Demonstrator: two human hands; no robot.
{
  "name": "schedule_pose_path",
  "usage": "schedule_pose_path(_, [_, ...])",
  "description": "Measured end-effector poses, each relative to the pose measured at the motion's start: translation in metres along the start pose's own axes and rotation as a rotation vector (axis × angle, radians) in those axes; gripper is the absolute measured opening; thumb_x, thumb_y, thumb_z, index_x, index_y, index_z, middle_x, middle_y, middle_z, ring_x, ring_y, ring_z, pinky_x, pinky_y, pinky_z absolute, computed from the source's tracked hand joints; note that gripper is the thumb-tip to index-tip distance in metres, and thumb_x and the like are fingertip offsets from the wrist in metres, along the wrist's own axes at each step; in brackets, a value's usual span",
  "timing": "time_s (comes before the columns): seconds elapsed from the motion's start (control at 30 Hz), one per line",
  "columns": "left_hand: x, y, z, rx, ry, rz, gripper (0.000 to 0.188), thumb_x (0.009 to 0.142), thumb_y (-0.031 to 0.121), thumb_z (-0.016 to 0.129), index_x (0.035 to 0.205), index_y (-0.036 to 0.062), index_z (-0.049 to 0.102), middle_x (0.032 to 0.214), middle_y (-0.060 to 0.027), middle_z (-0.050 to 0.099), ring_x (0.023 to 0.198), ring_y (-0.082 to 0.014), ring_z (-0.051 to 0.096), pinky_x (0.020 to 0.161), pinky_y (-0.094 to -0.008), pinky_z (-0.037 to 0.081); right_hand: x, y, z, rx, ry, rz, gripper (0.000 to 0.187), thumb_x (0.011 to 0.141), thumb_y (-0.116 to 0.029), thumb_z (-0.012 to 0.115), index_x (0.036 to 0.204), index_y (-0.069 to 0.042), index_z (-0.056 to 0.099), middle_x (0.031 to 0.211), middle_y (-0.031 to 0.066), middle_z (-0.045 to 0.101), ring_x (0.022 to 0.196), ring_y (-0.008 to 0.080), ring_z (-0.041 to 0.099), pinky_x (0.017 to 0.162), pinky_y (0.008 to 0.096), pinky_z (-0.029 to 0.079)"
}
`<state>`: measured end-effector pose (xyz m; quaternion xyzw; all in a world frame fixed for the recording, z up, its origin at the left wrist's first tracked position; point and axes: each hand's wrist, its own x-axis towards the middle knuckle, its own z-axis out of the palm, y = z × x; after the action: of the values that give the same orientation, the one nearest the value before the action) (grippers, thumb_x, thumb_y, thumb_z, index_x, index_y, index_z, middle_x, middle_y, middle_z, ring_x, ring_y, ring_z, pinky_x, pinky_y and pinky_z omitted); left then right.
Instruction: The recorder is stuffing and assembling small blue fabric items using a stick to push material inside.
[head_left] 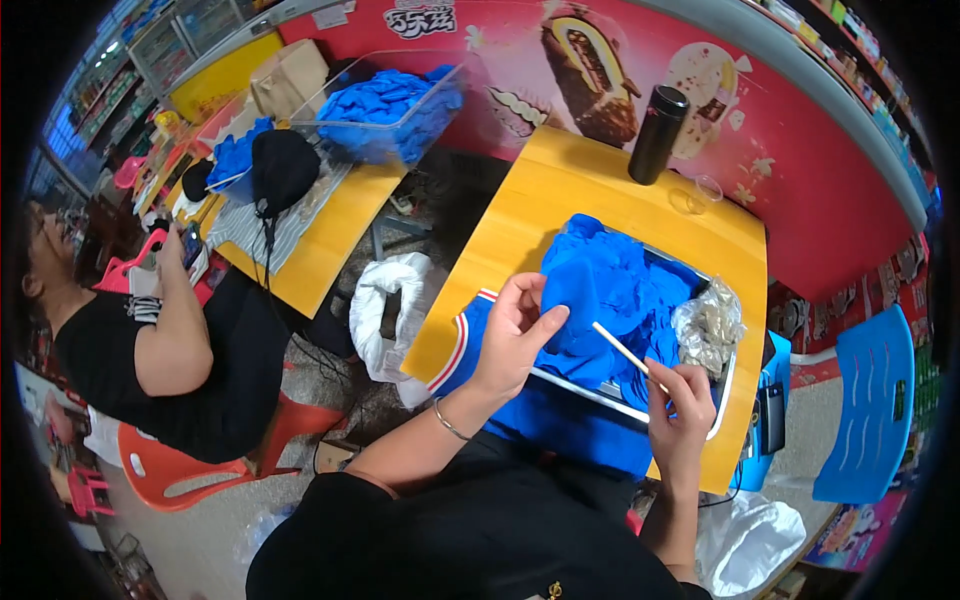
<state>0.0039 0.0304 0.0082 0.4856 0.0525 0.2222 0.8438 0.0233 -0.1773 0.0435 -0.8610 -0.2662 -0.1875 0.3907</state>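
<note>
My left hand (508, 345) pinches a rounded blue fabric piece (570, 293) between thumb and fingers, above the near left part of a metal tray (588, 393). In my right hand (684, 412) is a thin white stick (621, 346), its far tip pointing up-left and close to the fabric piece. A heap of similar blue fabric pieces (645, 268) fills the tray. At the tray's right side lies a crumpled clear plastic bag (712, 325). More blue cloth with red-and-white striped edging (458, 345) lies under my left wrist.
A black bottle (658, 135) and a clear cup (696, 195) stand at the back of the yellow table (560, 160). Left of it are a white sack (390, 320), a clear bin (440, 110) of blue pieces, and a seated person (150, 360). A blue chair (868, 400) is at right.
</note>
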Motion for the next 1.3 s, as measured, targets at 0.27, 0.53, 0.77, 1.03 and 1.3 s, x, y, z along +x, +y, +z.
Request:
schedule_pose_path(0.27, [-0.004,0.007,0.014,0.007,-0.027,0.017,0.041,0.083,0.004,0.065,0.12,0.0045,0.046,0.089,0.0005,0.052,0.077,-0.0059,0.048,0.071,-0.0172,0.042,-0.002,0.0,-0.003,-0.014,-0.05,0.013,0.026,0.072,0.003,0.068,0.094,-0.01,0.069,0.073,0.0072,0.054,0.059,0.0176,0.055,0.051,0.0268,0.044])
schedule_pose_path(0.53, [-0.001,0.014,-0.001,-0.274,-0.022,-0.335,0.024,0.093,0.008,0.05,0.115,0.0019,0.054,0.097,-0.0049,0.06,0.073,-0.0078,0.057,0.065,-0.0207,0.049,0.0,-0.004,-0.011,-0.032,0.003,0.026,0.027,0.071,0.003,0.068,0.094,-0.011,0.069,0.074,0.007,0.054,0.058,0.0182,0.055,0.051,0.0274,0.045])
schedule_pose_path(0.77, [-0.001,0.009,-0.01,-0.207,-0.118,-0.306,0.024,0.092,0.007,0.05,0.115,0.0005,0.054,0.095,-0.0063,0.06,0.074,-0.0077,0.057,0.066,-0.0208,0.049,0.005,-0.01,-0.013,-0.111,-0.036,-0.034,0.027,0.071,0.001,0.068,0.094,-0.013,0.069,0.074,0.0059,0.053,0.057,0.0182,0.054,0.05,0.0279,0.044])
schedule_pose_path(1.03, [0.0,0.011,-0.022,0.241,-0.215,-0.097,0.024,0.09,0.006,0.054,0.112,-0.0016,0.059,0.101,-0.0052,0.063,0.089,-0.0059,0.056,0.081,-0.0191,0.046,0.008,-0.01,-0.015,-0.228,-0.116,-0.076,0.024,0.071,-0.003,0.068,0.093,-0.014,0.069,0.076,0.0052,0.055,0.058,0.0196,0.057,0.049,0.0296,0.043])
schedule_pose_path(1.3, [0.0,0.011,-0.025,0.251,-0.22,-0.113,0.026,0.09,0.004,0.051,0.114,0.0007,0.061,0.098,-0.0024,0.061,0.08,-0.0037,0.051,0.072,-0.0161,0.04,0.006,-0.015,-0.012,-0.062,-0.188,0.022,0.018,0.075,-0.007,0.068,0.091,-0.013,0.069,0.077,0.0056,0.056,0.062,0.022,0.058,0.051,0.032,0.045])
